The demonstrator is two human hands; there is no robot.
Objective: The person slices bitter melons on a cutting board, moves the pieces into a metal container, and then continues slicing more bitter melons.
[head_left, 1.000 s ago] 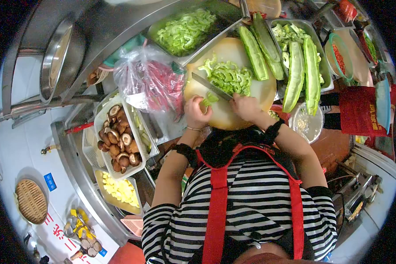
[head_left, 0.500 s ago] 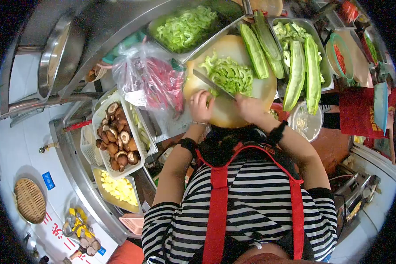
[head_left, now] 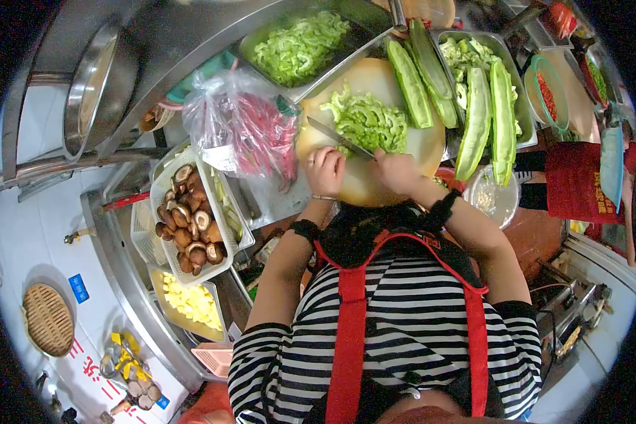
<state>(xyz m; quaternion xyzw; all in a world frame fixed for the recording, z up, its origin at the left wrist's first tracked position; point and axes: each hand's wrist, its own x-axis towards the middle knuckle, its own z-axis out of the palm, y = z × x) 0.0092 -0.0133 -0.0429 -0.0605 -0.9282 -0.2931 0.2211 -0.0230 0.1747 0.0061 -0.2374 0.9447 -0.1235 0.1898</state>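
My right hand point(head_left: 397, 172) is closed round the handle of a knife point(head_left: 339, 136), whose blade points up and left across the round cutting board point(head_left: 360, 185). Sliced green gourd point(head_left: 371, 121) lies in a pile just beyond the blade. On the board's near left part rests my left hand point(head_left: 325, 171), its fingers bent and close together beside the blade; whatever is under them is hidden. Two halved gourds point(head_left: 409, 83) lie along the board's right edge. More slices fill a metal tray point(head_left: 316, 86) beyond the board.
A plastic bag of reddish items point(head_left: 251, 127) and a white basket of mushrooms point(head_left: 222, 263) are at the left. Right of the board, gourd halves point(head_left: 475, 127) lie over a metal tray point(head_left: 526, 116), with a clear bowl point(head_left: 505, 205) below. Another person's red apron point(head_left: 579, 180) shows far right.
The knife has shifted slightly left and down, and my right hand has moved a little left. The fingers of my left hand have changed position slightly near the blade.
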